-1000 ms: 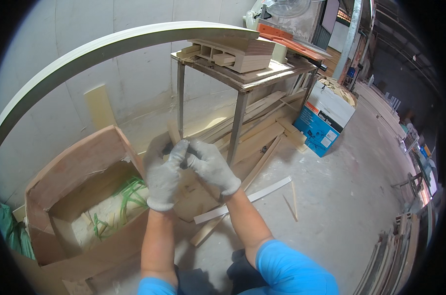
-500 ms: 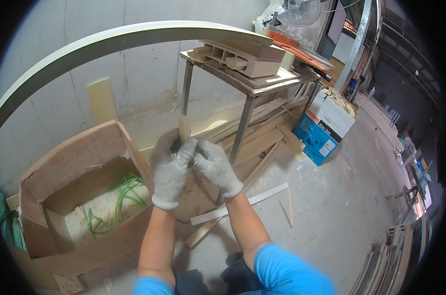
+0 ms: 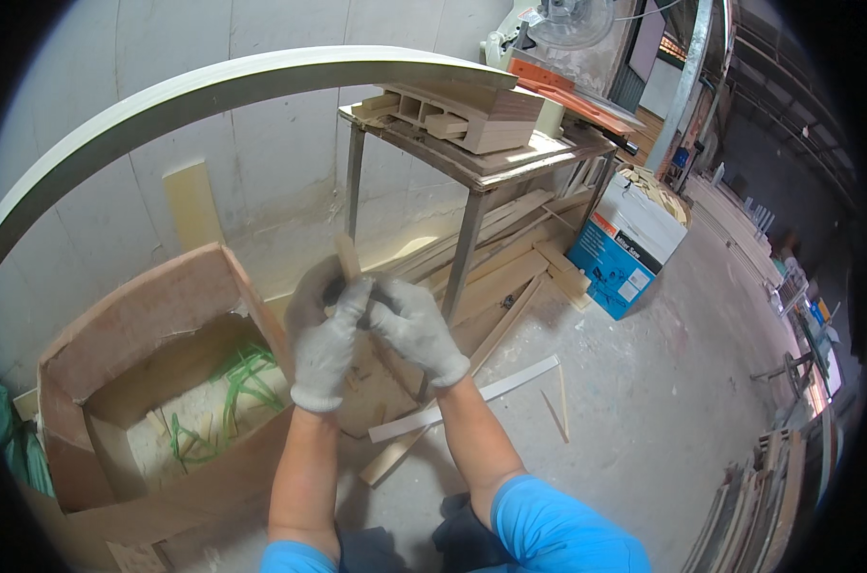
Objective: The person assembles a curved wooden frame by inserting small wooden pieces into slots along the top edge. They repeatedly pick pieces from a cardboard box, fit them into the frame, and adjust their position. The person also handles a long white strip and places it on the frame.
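Note:
My left hand (image 3: 323, 334), in a pale work glove, is closed around a small flat strip of wood (image 3: 346, 254) whose end sticks up past the fingers. My right hand (image 3: 416, 327), gloved alike, meets it at the thumb with fingers curled in. What the right fingertips pinch, if anything, is hidden between the hands. Both hands are held above the floor, just right of a large open cardboard box (image 3: 147, 296) with green plastic strapping (image 3: 247, 387) and wood scraps inside.
A metal-legged table (image 3: 471, 177) bears a stack of wooden profiles (image 3: 505, 134). A long curved-looking strip (image 3: 166, 100) reaches out from it to the left. Boards (image 3: 510, 258) lie underneath. A blue-and-white carton (image 3: 624, 248) holds offcuts. A white strip (image 3: 491, 393) lies on the floor.
The view has shifted slightly. Both hands keep nearly the same grip, and the wood strip's upper end sits a little further left and lower, leaning slightly more.

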`<state>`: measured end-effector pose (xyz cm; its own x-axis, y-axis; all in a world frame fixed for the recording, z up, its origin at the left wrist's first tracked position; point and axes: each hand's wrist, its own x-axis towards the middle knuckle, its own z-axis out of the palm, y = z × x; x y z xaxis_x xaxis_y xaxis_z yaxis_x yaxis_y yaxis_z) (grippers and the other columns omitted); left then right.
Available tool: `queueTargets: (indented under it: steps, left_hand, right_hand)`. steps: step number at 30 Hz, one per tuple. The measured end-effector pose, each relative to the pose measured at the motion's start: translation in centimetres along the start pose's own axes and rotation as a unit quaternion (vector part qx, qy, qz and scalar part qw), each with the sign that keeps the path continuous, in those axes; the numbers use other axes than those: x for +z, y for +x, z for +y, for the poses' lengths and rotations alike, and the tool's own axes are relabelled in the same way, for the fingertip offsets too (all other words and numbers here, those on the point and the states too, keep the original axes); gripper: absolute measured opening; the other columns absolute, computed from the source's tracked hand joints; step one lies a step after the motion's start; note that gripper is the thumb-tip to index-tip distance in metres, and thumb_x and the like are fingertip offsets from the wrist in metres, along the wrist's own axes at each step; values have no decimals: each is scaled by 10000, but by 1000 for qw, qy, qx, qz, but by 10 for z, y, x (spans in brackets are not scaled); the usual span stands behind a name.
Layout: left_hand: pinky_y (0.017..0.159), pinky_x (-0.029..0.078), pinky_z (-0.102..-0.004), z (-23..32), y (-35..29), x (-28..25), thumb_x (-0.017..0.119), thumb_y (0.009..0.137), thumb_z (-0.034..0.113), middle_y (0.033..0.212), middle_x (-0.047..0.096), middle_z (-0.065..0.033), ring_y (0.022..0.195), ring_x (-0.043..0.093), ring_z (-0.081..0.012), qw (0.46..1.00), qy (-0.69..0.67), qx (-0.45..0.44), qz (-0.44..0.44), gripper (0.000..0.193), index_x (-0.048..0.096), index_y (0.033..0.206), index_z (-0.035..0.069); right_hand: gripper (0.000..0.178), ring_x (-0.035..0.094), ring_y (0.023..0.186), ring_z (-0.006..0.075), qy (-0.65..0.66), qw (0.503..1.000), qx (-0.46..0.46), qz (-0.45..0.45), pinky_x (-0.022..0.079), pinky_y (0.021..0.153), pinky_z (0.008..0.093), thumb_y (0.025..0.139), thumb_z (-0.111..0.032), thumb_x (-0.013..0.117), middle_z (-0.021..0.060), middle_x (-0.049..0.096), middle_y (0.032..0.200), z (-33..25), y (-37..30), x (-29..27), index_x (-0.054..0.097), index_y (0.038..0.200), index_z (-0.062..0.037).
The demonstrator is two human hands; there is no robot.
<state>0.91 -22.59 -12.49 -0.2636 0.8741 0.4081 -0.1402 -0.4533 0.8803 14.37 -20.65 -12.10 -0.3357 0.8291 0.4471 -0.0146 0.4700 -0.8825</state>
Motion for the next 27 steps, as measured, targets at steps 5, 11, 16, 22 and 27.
queueTargets:
  steps: [5, 11, 16, 22, 27]
  left_hand:
    - [897, 485, -314, 22, 16, 14, 761, 849, 252, 1160, 627, -118, 1034, 605, -181, 998, 25, 64, 3, 562, 551, 1289, -27]
    - [955, 479, -368, 44, 96, 81, 798, 796, 342, 1235, 619, -194, 1131, 616, -287, 963, 210, 169, -2, 704, 513, 1337, -6]
    - [957, 491, -403, 44, 135, 114, 805, 788, 361, 1246, 631, -190, 1112, 636, -316, 964, 204, 159, -55, 696, 534, 1322, 7]
    - [907, 514, -369, 41, 132, 119, 784, 812, 366, 1163, 673, -164, 1054, 664, -274, 958, 209, 193, -33, 591, 598, 1254, 21]
    - [833, 516, -353, 43, 135, 119, 771, 833, 372, 1057, 707, -139, 952, 680, -227, 964, 213, 153, -32, 500, 654, 1185, 37]
  right_hand:
    - [326, 646, 817, 124, -17, 996, 11, 82, 527, 745, 269, 945, -196, 652, 90, 685, 936, -9, -3, -25, 611, 1169, 38]
    - [338, 648, 824, 139, 90, 978, -38, 183, 528, 744, 266, 942, -219, 667, 71, 660, 954, -13, -7, -53, 607, 1175, 18]
    - [289, 638, 818, 115, 135, 960, -54, 238, 547, 748, 246, 942, -155, 679, 80, 659, 959, -19, -15, -73, 600, 1129, 51]
    - [291, 647, 826, 117, 141, 956, -81, 244, 549, 752, 249, 943, -142, 677, 84, 673, 943, -18, -23, -94, 598, 1146, 51]
    - [281, 649, 833, 117, 141, 957, -71, 244, 553, 754, 250, 942, -139, 677, 84, 675, 940, -15, -23, -99, 602, 1145, 41]
